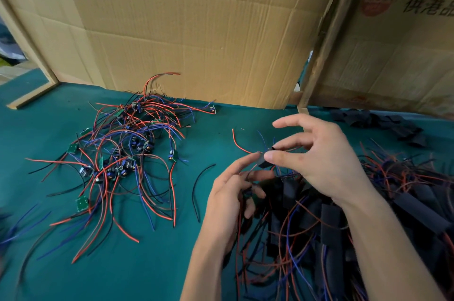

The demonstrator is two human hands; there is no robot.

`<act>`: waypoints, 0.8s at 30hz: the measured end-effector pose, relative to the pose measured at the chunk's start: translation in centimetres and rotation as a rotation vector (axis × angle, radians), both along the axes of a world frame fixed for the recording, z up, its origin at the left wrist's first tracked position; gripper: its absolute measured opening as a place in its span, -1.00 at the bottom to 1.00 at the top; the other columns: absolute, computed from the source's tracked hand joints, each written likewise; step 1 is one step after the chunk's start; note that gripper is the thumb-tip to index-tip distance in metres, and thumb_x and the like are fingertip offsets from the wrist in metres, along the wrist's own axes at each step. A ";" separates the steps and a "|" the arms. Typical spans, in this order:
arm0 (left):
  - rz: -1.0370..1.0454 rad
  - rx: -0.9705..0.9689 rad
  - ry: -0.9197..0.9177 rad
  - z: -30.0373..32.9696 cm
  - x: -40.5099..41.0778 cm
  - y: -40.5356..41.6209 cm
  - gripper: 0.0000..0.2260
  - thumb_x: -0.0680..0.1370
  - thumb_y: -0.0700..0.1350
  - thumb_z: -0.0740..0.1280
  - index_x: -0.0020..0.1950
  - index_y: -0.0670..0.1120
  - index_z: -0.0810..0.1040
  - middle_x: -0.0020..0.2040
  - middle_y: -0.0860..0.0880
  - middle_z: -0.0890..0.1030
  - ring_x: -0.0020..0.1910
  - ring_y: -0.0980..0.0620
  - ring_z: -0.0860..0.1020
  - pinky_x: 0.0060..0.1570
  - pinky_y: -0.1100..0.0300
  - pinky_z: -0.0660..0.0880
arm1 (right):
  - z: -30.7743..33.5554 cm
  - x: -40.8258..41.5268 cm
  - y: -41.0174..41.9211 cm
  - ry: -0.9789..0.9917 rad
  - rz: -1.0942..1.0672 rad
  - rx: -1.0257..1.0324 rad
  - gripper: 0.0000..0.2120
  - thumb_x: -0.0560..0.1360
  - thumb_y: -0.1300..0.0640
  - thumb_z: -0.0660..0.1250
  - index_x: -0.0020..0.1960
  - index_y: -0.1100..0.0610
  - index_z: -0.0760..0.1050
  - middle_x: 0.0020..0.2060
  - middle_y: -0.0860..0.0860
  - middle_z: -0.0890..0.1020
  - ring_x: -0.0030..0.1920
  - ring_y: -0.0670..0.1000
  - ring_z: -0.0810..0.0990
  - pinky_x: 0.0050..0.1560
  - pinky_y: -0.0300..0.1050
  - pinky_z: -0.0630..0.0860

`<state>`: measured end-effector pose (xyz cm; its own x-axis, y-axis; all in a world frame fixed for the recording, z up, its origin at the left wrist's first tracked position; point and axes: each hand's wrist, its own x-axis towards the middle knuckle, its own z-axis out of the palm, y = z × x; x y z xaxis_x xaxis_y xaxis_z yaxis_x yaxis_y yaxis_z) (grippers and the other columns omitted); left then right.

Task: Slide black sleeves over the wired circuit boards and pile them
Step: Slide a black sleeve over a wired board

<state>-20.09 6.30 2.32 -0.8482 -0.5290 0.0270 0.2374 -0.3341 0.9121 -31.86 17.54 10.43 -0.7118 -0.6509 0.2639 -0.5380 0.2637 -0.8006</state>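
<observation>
Black sleeve (266,160): held above the green table (172,264), long axis tilted, upper end toward the far right. Right hand (317,153) pinches it between thumb and forefinger; left hand (233,192) fingers curl around wires (239,144) protruding left.

Dim, even light, shadows soft; wide-angle bending at edges; lower corners blurred, perhaps motion; no glare

A green table (61,276) carries bare wired boards (122,153), sleeved boards (344,222) and loose sleeves (383,121).
</observation>
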 end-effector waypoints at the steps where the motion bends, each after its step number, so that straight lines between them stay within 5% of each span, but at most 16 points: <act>1: -0.033 -0.011 -0.009 0.0 0.0 -0.1 -0.46 0.36 -0.28 0.11 0.27 -0.06 0.60 0.05 -0.22 0.70 -0.25 0.03 0.53 -0.52 0.30 0.34 | 0.2 -0.1 0.3 0.013 0.008 0.036 -0.58 0.31 -0.02 0.66 0.10 -0.18 0.61 -0.26 -0.25 0.73 -0.08 -0.30 0.65 -0.12 -0.50 0.39; 6: -0.095 -0.084 0.026 -0.5 0.3 -0.2 -0.41 0.49 -0.57 0.04 0.40 -0.12 0.46 0.25 -0.22 0.62 0.13 -0.10 0.62 -0.07 0.18 0.58 | 1.0 -0.6 1.4 0.120 -0.012 0.164 -0.68 0.32 -0.10 0.62 0.03 -0.18 0.65 -0.30 -0.33 0.70 -0.24 -0.32 0.61 -0.17 -0.31 0.36; 9: -0.077 -0.041 0.089 -0.6 0.4 0.0 -0.45 0.56 -0.58 0.09 0.43 -0.13 0.40 0.26 -0.20 0.62 0.27 -0.12 0.59 0.10 0.11 0.59 | 1.0 -0.7 1.4 0.108 0.023 0.156 -0.68 0.33 -0.08 0.62 0.04 -0.16 0.66 -0.30 -0.30 0.71 -0.12 -0.37 0.61 -0.08 -0.24 0.39; 12: -0.061 -0.005 0.124 -0.5 0.4 0.0 -0.45 0.56 -0.57 0.17 0.44 -0.11 0.38 0.27 -0.20 0.62 0.27 -0.12 0.58 0.10 0.07 0.59 | 0.8 -0.5 1.0 0.070 0.052 0.148 -0.69 0.33 -0.02 0.64 0.03 -0.12 0.67 -0.31 -0.24 0.72 -0.03 -0.32 0.65 0.07 -0.22 0.49; 16: -0.071 0.031 0.157 -0.3 0.5 0.0 -0.42 0.53 -0.56 0.22 0.46 -0.10 0.39 0.30 -0.19 0.60 0.24 -0.04 0.60 0.06 0.05 0.61 | 0.4 -0.3 0.5 0.037 0.064 0.128 -0.73 0.34 0.03 0.64 0.01 -0.09 0.68 -0.28 -0.24 0.73 -0.17 -0.23 0.69 -0.03 -0.16 0.55; 24: -0.073 0.003 0.160 -0.3 0.4 0.0 -0.40 0.52 -0.63 0.05 0.46 -0.16 0.34 0.40 -0.11 0.53 0.35 0.00 0.53 0.08 0.05 0.60 | 0.0 0.1 -0.2 -0.039 0.121 0.109 -0.78 0.38 0.13 0.63 -0.05 -0.05 0.68 -0.28 -0.15 0.74 -0.21 -0.12 0.73 0.02 0.01 0.66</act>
<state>-19.74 6.30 2.01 -0.8694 -0.4664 0.1632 0.3543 -0.3581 0.8639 -31.72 17.38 10.42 -0.6348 -0.7558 0.1604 -0.5401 0.2856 -0.7916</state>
